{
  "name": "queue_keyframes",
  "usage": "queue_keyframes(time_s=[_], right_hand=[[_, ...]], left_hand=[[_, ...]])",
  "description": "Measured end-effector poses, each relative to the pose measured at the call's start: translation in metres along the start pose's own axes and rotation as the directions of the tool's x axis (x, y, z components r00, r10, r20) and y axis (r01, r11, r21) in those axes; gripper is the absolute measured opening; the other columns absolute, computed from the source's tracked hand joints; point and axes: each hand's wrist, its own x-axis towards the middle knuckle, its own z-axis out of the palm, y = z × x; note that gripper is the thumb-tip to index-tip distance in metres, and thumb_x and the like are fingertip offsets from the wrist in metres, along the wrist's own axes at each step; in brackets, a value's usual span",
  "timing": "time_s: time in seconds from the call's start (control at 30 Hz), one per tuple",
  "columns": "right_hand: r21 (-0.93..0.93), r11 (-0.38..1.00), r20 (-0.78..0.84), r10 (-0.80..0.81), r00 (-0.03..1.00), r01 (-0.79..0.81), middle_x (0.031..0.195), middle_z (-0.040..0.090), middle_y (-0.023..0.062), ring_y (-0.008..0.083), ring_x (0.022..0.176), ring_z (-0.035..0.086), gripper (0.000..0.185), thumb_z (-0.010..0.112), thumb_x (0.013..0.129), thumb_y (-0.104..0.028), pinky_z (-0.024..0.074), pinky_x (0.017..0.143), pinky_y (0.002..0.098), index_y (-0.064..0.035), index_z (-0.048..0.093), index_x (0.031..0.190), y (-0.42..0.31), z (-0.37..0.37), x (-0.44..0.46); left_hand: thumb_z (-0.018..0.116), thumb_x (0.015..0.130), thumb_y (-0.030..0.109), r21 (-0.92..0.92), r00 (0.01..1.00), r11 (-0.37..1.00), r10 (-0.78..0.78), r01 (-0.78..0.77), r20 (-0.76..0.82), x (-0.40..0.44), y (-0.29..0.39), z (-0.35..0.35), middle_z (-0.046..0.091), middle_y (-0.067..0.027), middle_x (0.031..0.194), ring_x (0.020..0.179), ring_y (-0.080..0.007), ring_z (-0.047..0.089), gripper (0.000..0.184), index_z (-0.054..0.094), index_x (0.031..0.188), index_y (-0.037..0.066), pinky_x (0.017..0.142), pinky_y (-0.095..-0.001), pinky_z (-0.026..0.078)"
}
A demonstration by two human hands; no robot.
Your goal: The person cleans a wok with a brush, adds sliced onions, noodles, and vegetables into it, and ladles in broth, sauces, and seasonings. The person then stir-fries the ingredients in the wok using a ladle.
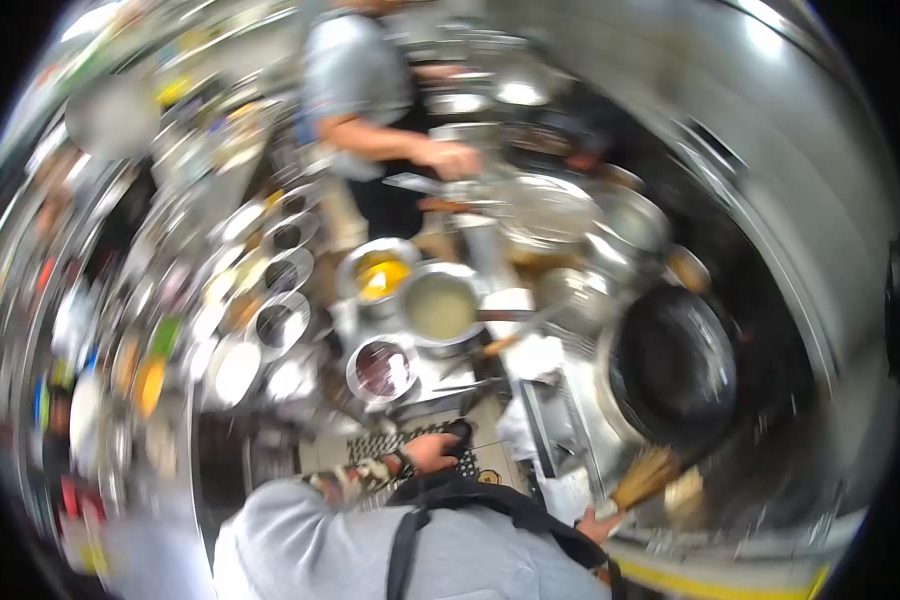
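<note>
My right hand (600, 524) is closed around the base of a straw-coloured wok brush (645, 476), its bristles spreading up toward the stove. Just beyond the brush sits a large dark wok (673, 365); a gap or contact between them is hard to make out. My left hand (431, 453) hangs in front of my apron, over the floor. A small black thing (459, 436) shows at its fingertips, too blurred to name or to tell whether it is held.
Ahead are a pot of pale liquid (438, 305), a bowl of yellow liquid (380, 274) and a bowl of dark red contents (382, 369). A ladle (570, 300) lies near the stove. Another person (355, 90) reaches over pans. Several containers line the left counter.
</note>
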Motion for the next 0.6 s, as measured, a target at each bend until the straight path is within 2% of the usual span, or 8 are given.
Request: queue_keyframes(time_s=[0.03, 0.1, 0.17, 0.23, 0.5, 0.6], right_hand=[[-0.085, 0.996, 0.063, 0.03, 0.998, -0.025, 0.144, 0.034, 0.0263, 0.0299, 0.131, 0.038, 0.086, 0.068, 0.083, -0.014, 0.0262, 0.111, 0.0401, 0.008, 0.013, 0.145, 0.011, 0.003, 0.018], [-0.19, 0.976, 0.162, -0.079, 0.984, 0.11, 0.145, 0.031, 0.0266, 0.0315, 0.132, 0.037, 0.087, 0.069, 0.081, -0.014, 0.0268, 0.111, 0.0406, 0.0063, 0.015, 0.145, 0.003, 0.011, 0.04], [-0.248, 0.93, 0.253, -0.207, 0.945, 0.27, 0.146, 0.028, 0.0269, 0.0331, 0.133, 0.035, 0.088, 0.07, 0.079, -0.015, 0.0275, 0.111, 0.0412, 0.0045, 0.016, 0.146, -0.02, 0.015, 0.046], [-0.281, 0.869, 0.348, -0.304, 0.887, 0.408, 0.147, 0.025, 0.0273, 0.0347, 0.133, 0.034, 0.089, 0.071, 0.077, -0.015, 0.0281, 0.11, 0.0417, 0.0028, 0.017, 0.146, -0.044, 0.018, 0.049], [-0.252, 0.66, 0.613, -0.457, 0.645, 0.708, 0.151, 0.012, 0.0285, 0.0411, 0.136, 0.028, 0.094, 0.075, 0.07, -0.016, 0.0307, 0.109, 0.0438, -0.0042, 0.022, 0.147, -0.117, 0.032, 0.006], [-0.197, 0.601, 0.685, -0.481, 0.547, 0.774, 0.152, 0.008, 0.0289, 0.0435, 0.137, 0.026, 0.096, 0.076, 0.068, -0.017, 0.0317, 0.109, 0.0446, -0.0068, 0.024, 0.148, -0.135, 0.048, -0.023]], left_hand=[[0.069, 0.075, 0.03, -0.007, 0.997, 1.0, 0.005, -0.005, -0.083, -0.014, -0.005, 0.013, 0.066, -0.0197, 0.102, 0.098, -0.0341, 0.063, 0.05, 0.06, 0.116, 0.003, 0.083, -0.041, 0.05], [0.069, 0.075, 0.029, -0.025, 0.989, 0.989, -0.147, 0.146, -0.026, -0.039, 0.016, 0.011, 0.066, -0.0209, 0.106, 0.101, -0.0349, 0.063, 0.052, 0.06, 0.118, 0.002, 0.086, -0.0406, 0.05], [0.065, 0.077, 0.027, 0.056, 0.989, 0.989, -0.134, 0.137, -0.061, -0.057, 0.015, 0.012, 0.067, -0.0176, 0.103, 0.094, -0.0342, 0.065, 0.049, 0.058, 0.119, 0.003, 0.083, -0.0397, 0.05], [0.064, 0.076, 0.025, -0.009, 0.974, 0.992, -0.125, 0.126, -0.187, -0.076, 0.012, 0.02, 0.067, -0.0171, 0.1, 0.092, -0.0357, 0.064, 0.047, 0.059, 0.117, 0.002, 0.082, -0.0401, 0.05], [0.068, 0.076, 0.029, -0.102, 0.908, 0.947, -0.32, 0.303, -0.272, -0.141, -0.004, 0.044, 0.066, -0.0175, 0.108, 0.101, -0.0342, 0.063, 0.053, 0.058, 0.123, 0.004, 0.088, -0.0403, 0.05], [0.068, 0.078, 0.029, -0.138, 0.886, 0.944, -0.329, 0.299, -0.328, -0.174, -0.014, 0.04, 0.067, -0.0174, 0.106, 0.099, -0.0339, 0.063, 0.051, 0.058, 0.122, 0.005, 0.087, -0.0403, 0.05]])
